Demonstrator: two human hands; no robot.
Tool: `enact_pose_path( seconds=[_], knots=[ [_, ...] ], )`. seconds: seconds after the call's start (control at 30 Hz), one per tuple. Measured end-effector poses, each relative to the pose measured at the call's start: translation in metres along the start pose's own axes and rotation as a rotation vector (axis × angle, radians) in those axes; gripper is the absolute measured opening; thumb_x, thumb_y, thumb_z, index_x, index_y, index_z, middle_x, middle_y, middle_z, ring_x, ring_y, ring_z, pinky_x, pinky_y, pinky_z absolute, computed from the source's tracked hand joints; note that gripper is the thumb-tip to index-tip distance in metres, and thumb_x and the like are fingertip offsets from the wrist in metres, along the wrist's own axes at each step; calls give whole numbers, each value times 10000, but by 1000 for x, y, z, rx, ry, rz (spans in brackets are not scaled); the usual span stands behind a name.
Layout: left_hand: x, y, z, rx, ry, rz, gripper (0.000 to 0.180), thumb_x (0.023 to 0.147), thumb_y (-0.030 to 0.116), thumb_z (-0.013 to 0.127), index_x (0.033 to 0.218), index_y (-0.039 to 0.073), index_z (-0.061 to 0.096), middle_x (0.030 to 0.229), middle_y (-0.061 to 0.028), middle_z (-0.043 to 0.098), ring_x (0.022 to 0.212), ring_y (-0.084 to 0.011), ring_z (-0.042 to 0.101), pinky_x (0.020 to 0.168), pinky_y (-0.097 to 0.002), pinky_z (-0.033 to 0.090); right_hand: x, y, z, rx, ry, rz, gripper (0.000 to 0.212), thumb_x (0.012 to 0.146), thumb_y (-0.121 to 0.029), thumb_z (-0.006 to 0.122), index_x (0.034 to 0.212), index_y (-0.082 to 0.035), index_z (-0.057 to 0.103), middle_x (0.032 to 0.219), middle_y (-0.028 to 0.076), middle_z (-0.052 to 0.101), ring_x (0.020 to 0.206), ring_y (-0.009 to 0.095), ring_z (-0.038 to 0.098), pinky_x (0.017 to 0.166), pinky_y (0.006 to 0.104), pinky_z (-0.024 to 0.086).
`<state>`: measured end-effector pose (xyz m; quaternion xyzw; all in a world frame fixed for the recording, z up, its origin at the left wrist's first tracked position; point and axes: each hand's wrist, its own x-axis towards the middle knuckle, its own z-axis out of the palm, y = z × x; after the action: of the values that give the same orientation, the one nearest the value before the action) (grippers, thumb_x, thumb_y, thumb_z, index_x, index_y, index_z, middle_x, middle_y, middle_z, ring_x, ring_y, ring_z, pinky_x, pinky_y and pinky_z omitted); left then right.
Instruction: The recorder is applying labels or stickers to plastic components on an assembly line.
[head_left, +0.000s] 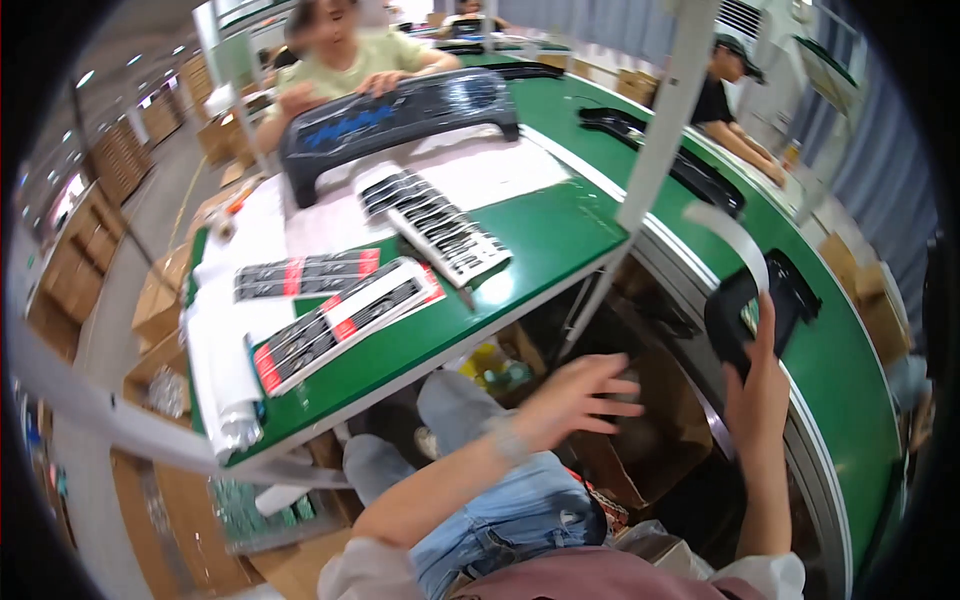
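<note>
My left hand (578, 402) hovers above my lap and a cardboard box, its fingers spread and nothing visible in them. Over at the right, my right hand (757, 400) is raised beside the green belt line, pinching a thin white strip (745, 238) that curves up and to the left. Just behind that hand lies a black plastic part (728, 312) on the belt's near edge; whether the fingers touch it I cannot tell. The hands are slightly blurred.
A green table (550, 235) carries printed label sheets (340, 325), a stack of black-and-white strips (450, 235) and a clear bottle (238, 425). Across it, a person handles a long black panel (400, 120). A white post (665, 130) rises between table and belt. An open cardboard box (660, 420) stands below.
</note>
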<state>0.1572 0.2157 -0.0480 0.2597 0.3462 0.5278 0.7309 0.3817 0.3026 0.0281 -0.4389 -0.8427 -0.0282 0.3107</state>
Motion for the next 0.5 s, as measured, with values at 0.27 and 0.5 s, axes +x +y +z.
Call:
enact_pose_path(
  seconds=[0.27, 0.5],
  knots=[
    [72, -49, 25, -79, 149, 564, 612, 787, 98, 649, 1371, 63, 469, 981, -48, 600, 858, -115, 560, 732, -288, 453, -71, -69, -22, 297, -562, -193, 761, 743, 7, 673, 1431, -15, 349, 1278, 266, 502, 1112, 447, 539, 855, 460, 498],
    [-75, 2, -30, 418, 15, 750, 803, 684, 222, 687, 1404, -49, 456, 1346, -136, 560, 1241, -205, 527, 1081, -303, 361, -3, -42, -32, -299, 21, -485, 823, 681, -17, 748, 1414, -97, 385, 1465, 154, 431, 1393, 363, 377, 1127, 620, 220]
  ],
)
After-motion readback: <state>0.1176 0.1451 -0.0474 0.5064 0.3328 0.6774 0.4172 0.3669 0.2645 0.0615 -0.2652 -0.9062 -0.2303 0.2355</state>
